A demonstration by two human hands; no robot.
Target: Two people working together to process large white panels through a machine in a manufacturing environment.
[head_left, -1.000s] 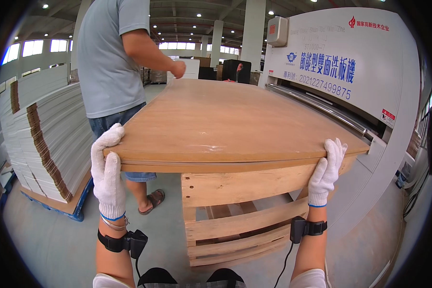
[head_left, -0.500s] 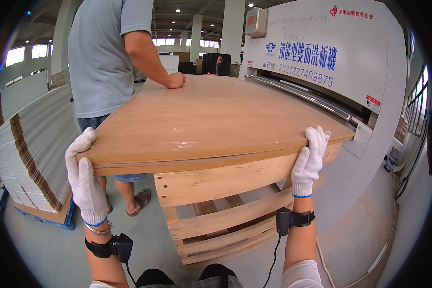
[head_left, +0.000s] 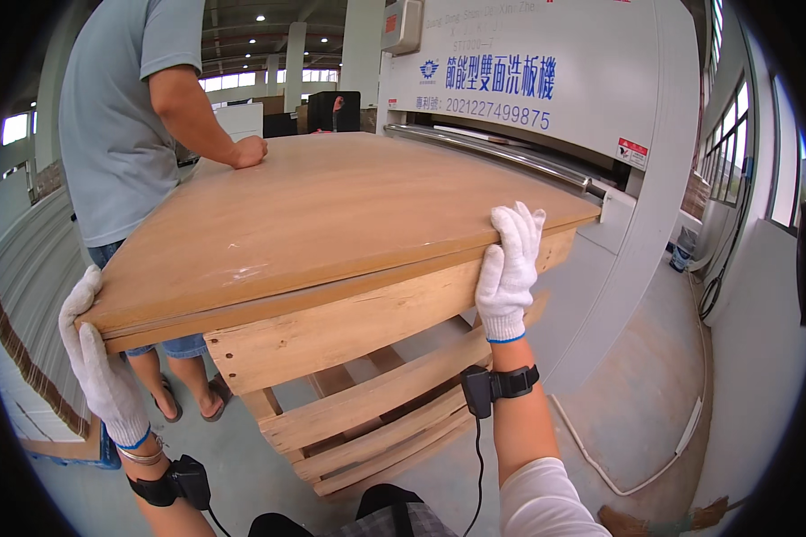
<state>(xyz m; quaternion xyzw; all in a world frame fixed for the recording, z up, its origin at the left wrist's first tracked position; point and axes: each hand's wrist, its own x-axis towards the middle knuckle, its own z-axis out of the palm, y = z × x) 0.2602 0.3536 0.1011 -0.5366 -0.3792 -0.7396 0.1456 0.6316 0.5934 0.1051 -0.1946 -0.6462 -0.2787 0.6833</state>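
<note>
A large flat brown board (head_left: 331,192) lies on top of at least one more board, and a thin gap shows along the front edge. My left hand (head_left: 94,358), in a white knit glove, clasps the near left corner, fingers along the side and thumb at the front edge. Farther right, my right hand (head_left: 510,268), gloved alike, presses against the front edge; its fingers are stretched up just over the top face. Under the boards stands a slatted wooden pallet-like support (head_left: 349,322). Across the board, a co-worker's bare fist (head_left: 249,152) rests on the surface.
A big white machine (head_left: 591,89) with a metal roller (head_left: 501,157) along its slot adjoins the board's right side. The co-worker (head_left: 121,116) stands at the far left. White stacked sheets (head_left: 27,295) are at left; a pale hose (head_left: 591,447) lies on the floor at right.
The view has swung to the right, so the board, hands and machine appear farther left. Both hands keep their places on the board, and the co-worker's fist still rests on it.
</note>
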